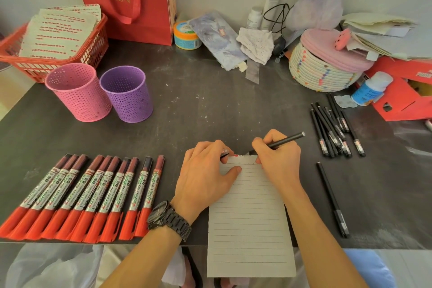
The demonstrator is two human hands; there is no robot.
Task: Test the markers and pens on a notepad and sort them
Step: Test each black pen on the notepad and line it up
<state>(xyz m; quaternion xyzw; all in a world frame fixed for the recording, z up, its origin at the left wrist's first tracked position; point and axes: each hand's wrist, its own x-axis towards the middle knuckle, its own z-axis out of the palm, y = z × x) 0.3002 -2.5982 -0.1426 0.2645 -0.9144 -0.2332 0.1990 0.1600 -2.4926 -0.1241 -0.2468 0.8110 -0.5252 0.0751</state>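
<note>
**Both hands set close together**

The left hand is laid palm down, a small dark pen cap pinched in its curled fingers. A slim black pen is gripped by the right hand, tip downward.

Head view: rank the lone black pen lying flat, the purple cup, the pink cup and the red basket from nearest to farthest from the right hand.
1. Lone black pen: just right of the right hand.
2. Purple cup: far off to the left, farther back.
3. Pink cup: left again, beside the purple one.
4. Red basket: back-left corner.
</note>
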